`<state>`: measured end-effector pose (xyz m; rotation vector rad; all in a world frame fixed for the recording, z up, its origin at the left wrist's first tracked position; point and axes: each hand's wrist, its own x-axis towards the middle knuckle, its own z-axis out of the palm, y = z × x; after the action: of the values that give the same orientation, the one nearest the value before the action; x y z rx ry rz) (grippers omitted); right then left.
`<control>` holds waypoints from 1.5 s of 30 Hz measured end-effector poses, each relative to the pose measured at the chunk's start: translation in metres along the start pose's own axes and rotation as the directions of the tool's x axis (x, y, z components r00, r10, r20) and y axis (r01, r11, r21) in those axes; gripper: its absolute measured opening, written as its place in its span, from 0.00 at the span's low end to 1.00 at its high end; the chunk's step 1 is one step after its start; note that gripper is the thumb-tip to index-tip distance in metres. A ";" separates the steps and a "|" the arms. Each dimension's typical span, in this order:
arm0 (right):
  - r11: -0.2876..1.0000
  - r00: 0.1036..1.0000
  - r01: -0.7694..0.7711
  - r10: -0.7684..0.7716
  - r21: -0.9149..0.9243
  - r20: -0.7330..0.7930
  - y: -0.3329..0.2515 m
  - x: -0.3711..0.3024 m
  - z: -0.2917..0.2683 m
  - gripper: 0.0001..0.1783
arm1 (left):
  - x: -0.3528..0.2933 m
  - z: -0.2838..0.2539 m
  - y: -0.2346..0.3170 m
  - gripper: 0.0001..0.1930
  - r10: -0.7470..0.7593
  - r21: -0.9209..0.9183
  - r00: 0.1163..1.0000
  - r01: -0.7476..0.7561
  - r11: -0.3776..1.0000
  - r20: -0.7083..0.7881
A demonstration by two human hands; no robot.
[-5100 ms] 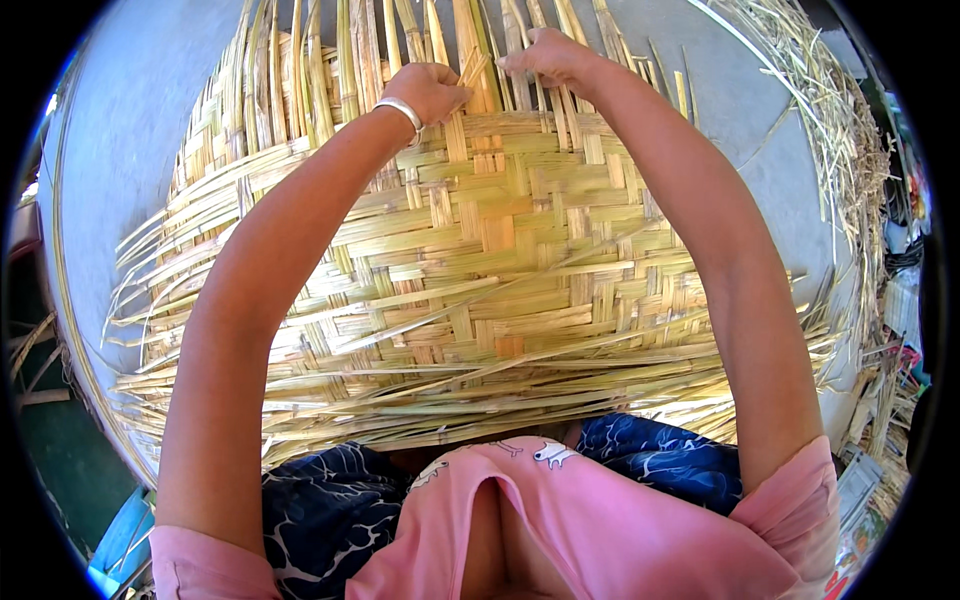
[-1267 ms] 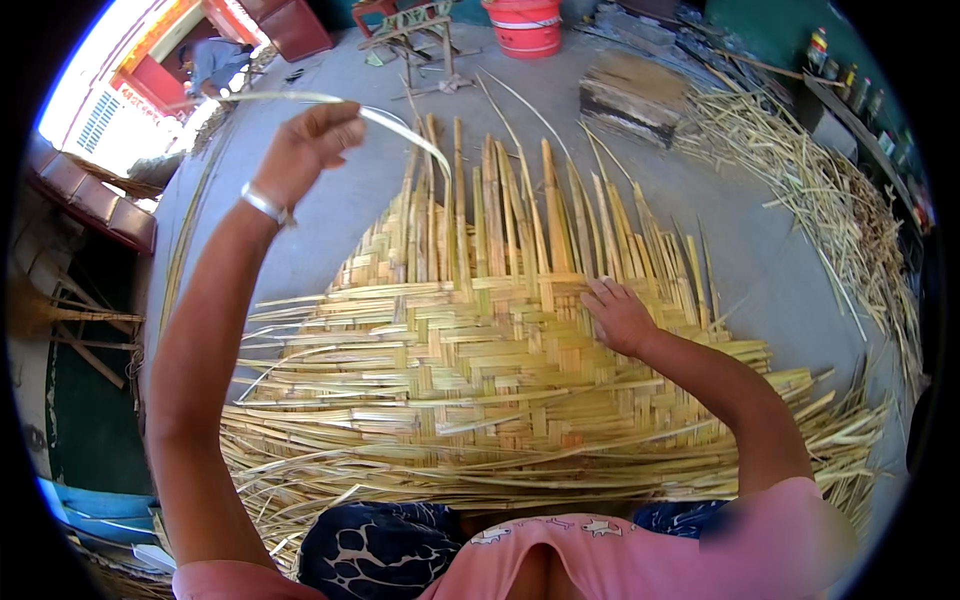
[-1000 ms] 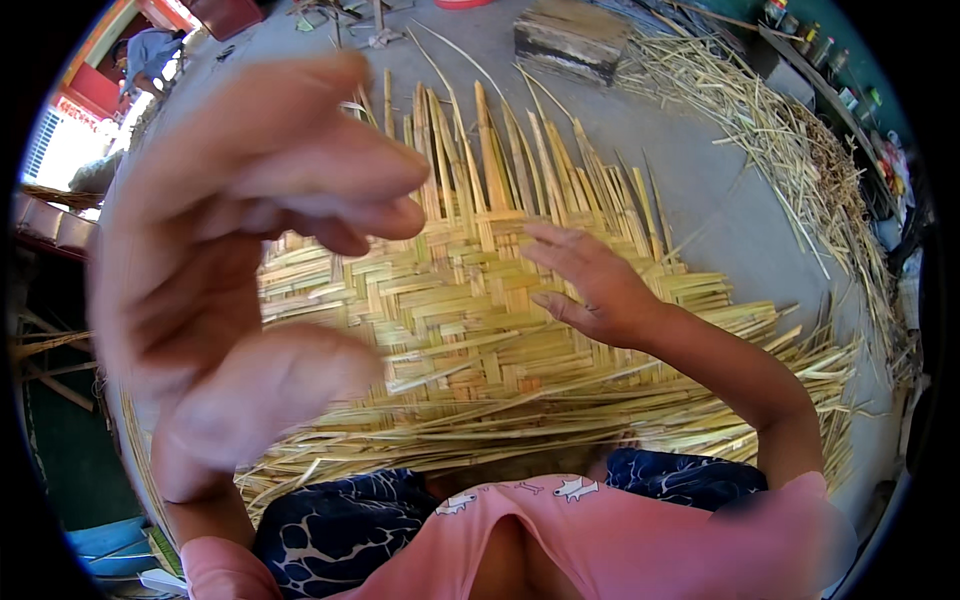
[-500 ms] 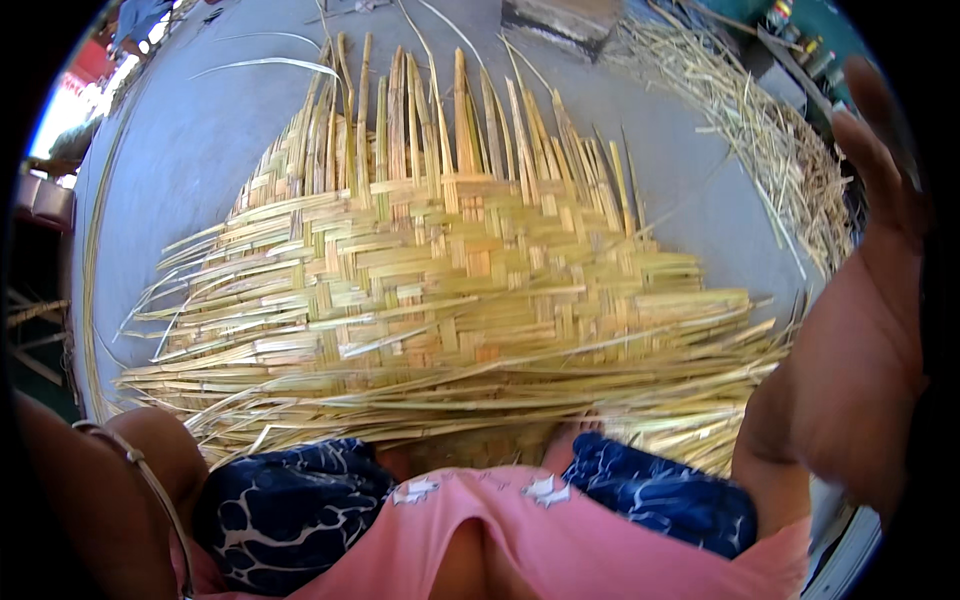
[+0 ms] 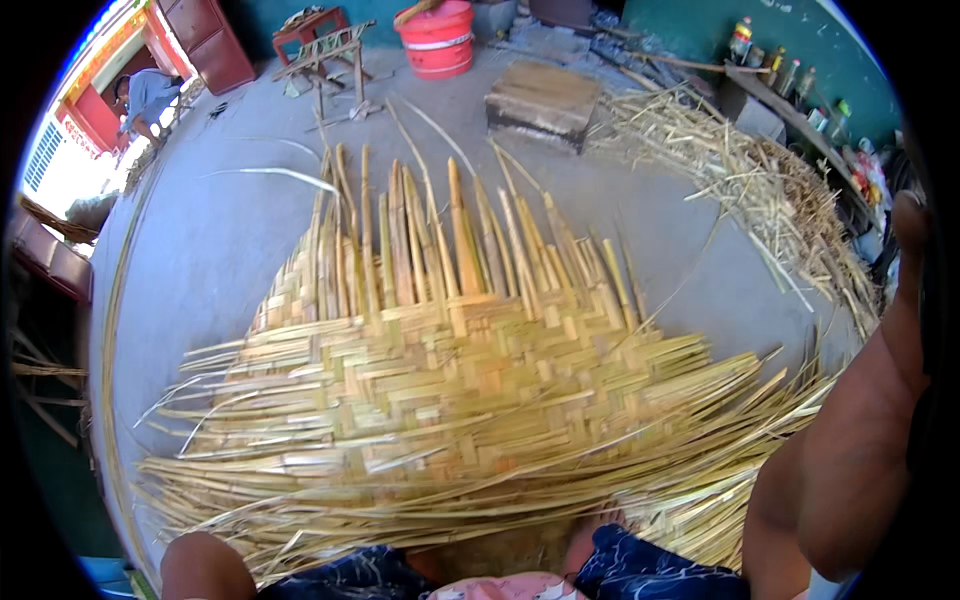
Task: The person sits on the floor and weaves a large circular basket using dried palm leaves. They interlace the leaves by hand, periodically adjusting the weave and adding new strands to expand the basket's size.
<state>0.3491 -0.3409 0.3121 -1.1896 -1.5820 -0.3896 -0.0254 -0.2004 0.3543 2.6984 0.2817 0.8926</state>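
A part-woven mat [image 5: 480,380] of flat, split yellow-green cane strips lies on the floor in front of my knees. Its middle is a tight zigzag weave. Loose upright strips [image 5: 410,230] fan out from the far side, and long crosswise strips [image 5: 400,505] lie loose along the near side and stick out at both ends. My right arm is raised at the right rim. Only a bit of my right hand [image 5: 908,235] shows there, dark and cut off, away from the mat; I cannot see whether it holds anything. My left hand is out of the picture.
Long thin strips [image 5: 113,300] run along the floor at the left. A heap of split cane scraps [image 5: 770,180] lies at the right, near bottles [image 5: 740,40] by the wall. Beyond the mat stand a wooden block [image 5: 540,98] and a red bucket [image 5: 437,48]. Another person [image 5: 150,98] bends near the doorway.
The view has tilted up, so the mat sits lower and the bucket and doorway appear. My left arm with its bangle has left the picture. My right hand has slipped further behind the right rim.
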 end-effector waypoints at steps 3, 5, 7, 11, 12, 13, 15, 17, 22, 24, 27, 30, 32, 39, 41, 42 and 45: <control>0.999 0.999 0.022 -0.021 -0.029 0.027 -0.004 0.001 0.009 0.28 | -0.008 0.003 -0.007 0.17 -0.025 -0.006 1.000 0.024 1.000 -0.018; 0.998 0.998 0.050 -0.048 -0.048 0.042 -0.013 0.001 0.008 0.27 | -0.017 0.003 -0.007 0.16 -0.044 -0.015 0.999 0.044 0.999 -0.031; 0.998 0.997 0.061 -0.060 -0.018 0.054 -0.010 -0.001 0.014 0.26 | -0.019 0.005 -0.004 0.16 -0.088 -0.003 0.995 0.088 0.996 -0.036; 0.999 0.995 0.045 -0.046 0.018 0.087 -0.001 -0.003 0.025 0.25 | -0.023 0.009 -0.009 0.15 -0.148 0.012 0.989 0.148 0.989 -0.026; 0.999 0.993 0.043 -0.045 0.022 0.106 -0.001 -0.001 0.034 0.24 | -0.029 0.007 -0.013 0.15 -0.156 0.006 0.987 0.156 0.988 -0.034; 0.998 0.992 0.045 -0.049 0.038 0.113 -0.001 0.000 0.039 0.24 | -0.032 0.003 -0.013 0.14 -0.160 0.011 0.986 0.161 0.987 -0.036; 0.996 0.994 0.056 -0.063 0.075 0.094 0.004 0.002 0.042 0.23 | -0.034 -0.003 -0.006 0.14 -0.159 0.033 0.987 0.160 0.987 -0.039; 0.997 0.991 0.061 -0.066 0.044 0.118 0.002 -0.001 0.035 0.22 | -0.034 0.003 -0.008 0.13 -0.113 0.017 0.992 0.114 0.993 -0.053; 0.993 0.984 0.115 -0.119 0.034 0.135 0.004 0.000 0.033 0.20 | -0.028 0.006 -0.006 0.12 0.030 -0.002 0.994 -0.031 1.000 -0.101; 0.986 0.985 0.107 -0.123 0.129 0.123 0.026 -0.006 0.059 0.19 | -0.024 0.008 -0.001 0.12 0.018 0.025 0.994 -0.016 1.000 -0.105; 0.983 0.983 0.149 -0.160 0.110 0.092 0.023 0.004 0.055 0.18 | -0.020 0.018 -0.005 0.12 0.036 -0.041 0.975 -0.046 0.998 -0.221; 0.992 0.990 0.123 -0.123 0.012 0.068 0.035 -0.005 0.046 0.17 | -0.037 0.107 -0.047 0.11 -0.613 -0.531 0.783 0.476 0.701 -0.107; 0.998 0.998 0.063 -0.063 0.015 0.026 0.054 -0.019 0.067 0.17 | -0.083 0.141 -0.064 0.13 -0.709 -0.097 0.661 0.745 0.660 0.245; 0.913 0.632 -0.226 0.403 -0.340 0.662 0.065 -0.171 0.087 0.18 | -0.194 0.226 -0.091 0.14 -0.613 0.381 0.540 0.485 0.787 0.577; 0.926 0.482 -0.209 0.376 -0.313 0.791 0.049 -0.210 0.089 0.18 | -0.206 0.233 -0.097 0.13 -0.596 0.359 0.537 0.486 0.797 0.597; 0.926 0.446 -0.193 0.378 -0.326 0.811 0.043 -0.232 0.091 0.18 | -0.201 0.233 -0.094 0.11 -0.608 0.339 0.532 0.520 0.784 0.590; 0.938 0.428 -0.122 0.344 -0.324 0.836 0.040 -0.255 0.095 0.13 | -0.197 0.231 -0.100 0.09 -0.696 0.185 0.560 0.704 0.686 0.450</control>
<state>0.3141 -0.3762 0.0412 -1.9587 -2.2356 0.3702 -0.0509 -0.2071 0.0359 2.3150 1.1219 -0.0468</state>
